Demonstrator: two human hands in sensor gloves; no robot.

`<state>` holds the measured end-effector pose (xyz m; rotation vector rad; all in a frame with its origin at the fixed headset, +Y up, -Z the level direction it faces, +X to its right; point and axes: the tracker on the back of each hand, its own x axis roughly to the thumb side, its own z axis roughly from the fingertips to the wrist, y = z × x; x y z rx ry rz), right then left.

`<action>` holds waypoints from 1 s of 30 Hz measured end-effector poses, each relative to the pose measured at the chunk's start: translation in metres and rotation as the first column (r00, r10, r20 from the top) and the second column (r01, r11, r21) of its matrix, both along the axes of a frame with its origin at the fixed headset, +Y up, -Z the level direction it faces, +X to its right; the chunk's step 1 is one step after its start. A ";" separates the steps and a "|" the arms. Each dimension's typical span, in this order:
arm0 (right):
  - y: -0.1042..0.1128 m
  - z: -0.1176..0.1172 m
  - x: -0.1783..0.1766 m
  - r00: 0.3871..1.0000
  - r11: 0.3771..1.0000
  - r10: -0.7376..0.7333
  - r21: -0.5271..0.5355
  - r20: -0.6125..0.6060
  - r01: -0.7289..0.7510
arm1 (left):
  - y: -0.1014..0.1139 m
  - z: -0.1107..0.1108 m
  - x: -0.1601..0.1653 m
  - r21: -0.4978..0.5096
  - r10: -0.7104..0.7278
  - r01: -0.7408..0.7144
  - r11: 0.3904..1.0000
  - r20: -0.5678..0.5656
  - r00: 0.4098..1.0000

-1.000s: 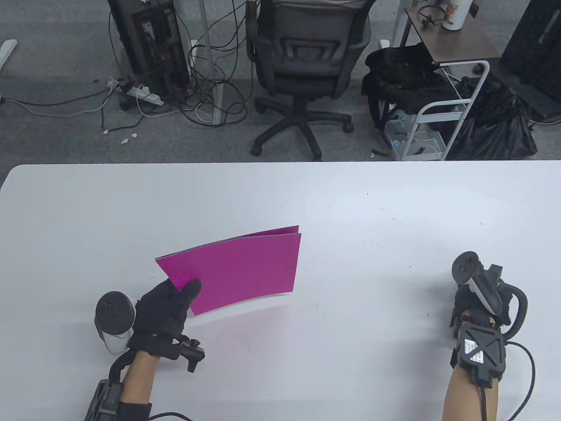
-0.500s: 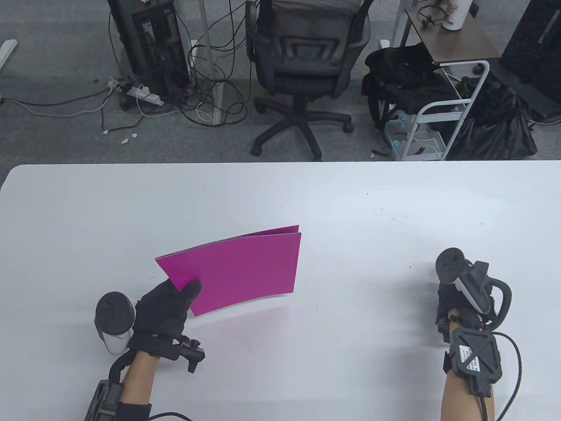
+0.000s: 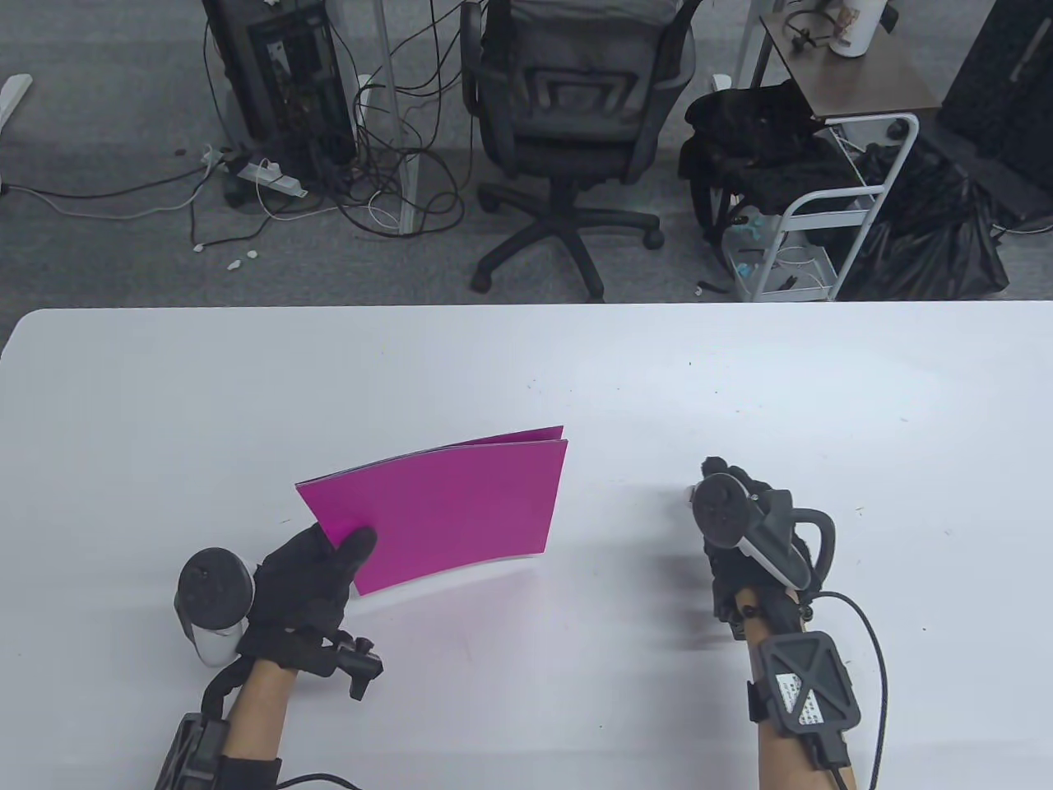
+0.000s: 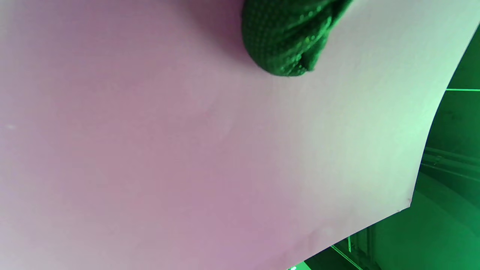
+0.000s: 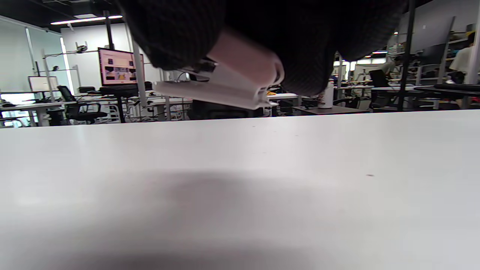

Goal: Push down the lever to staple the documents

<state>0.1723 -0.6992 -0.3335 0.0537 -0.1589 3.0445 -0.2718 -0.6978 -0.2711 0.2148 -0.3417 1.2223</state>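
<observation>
A magenta stack of documents [image 3: 456, 506] is held up off the white table [image 3: 526, 370], curved. My left hand [image 3: 308, 576] pinches its near left corner, thumb on top. In the left wrist view the sheet's underside [image 4: 210, 150] fills the frame with a fingertip [image 4: 288, 41] under it. My right hand [image 3: 740, 535] hovers right of the documents, above the table. In the right wrist view its fingers grip a white stapler [image 5: 221, 88], held level above the tabletop. The stapler is hidden under the hand in the table view.
Beyond the table's far edge stand an office chair [image 3: 568, 123], a computer tower with cables [image 3: 280, 82] and a white cart with a black bag [image 3: 823, 189].
My right hand has moved left, from the right side toward the documents. The left hand and the documents have barely moved.
</observation>
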 end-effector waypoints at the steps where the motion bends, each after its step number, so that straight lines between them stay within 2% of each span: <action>1: -0.001 0.000 -0.009 1.000 1.000 0.000 0.000 -0.020 0.000 | 0.000 0.000 0.000 -0.002 0.002 -0.002 1.000 -0.002 1.000; 6: -0.009 0.001 -0.039 0.996 1.000 0.025 -0.015 -0.087 -0.026 | 0.000 0.000 0.000 -0.005 0.007 -0.007 1.000 -0.006 1.000; 11: -0.022 0.002 -0.053 0.988 0.998 0.063 -0.017 -0.140 -0.066 | 0.000 0.000 -0.001 -0.010 0.002 -0.002 1.000 -0.012 1.000; 17: -0.031 0.001 -0.057 0.977 0.993 0.102 -0.032 -0.185 -0.110 | 0.000 0.000 -0.001 -0.014 0.008 -0.008 1.000 -0.024 1.000; 30: -0.044 -0.005 -0.053 0.971 0.988 0.122 -0.064 -0.204 -0.137 | 0.000 0.000 -0.002 -0.021 0.018 -0.019 1.000 -0.039 0.999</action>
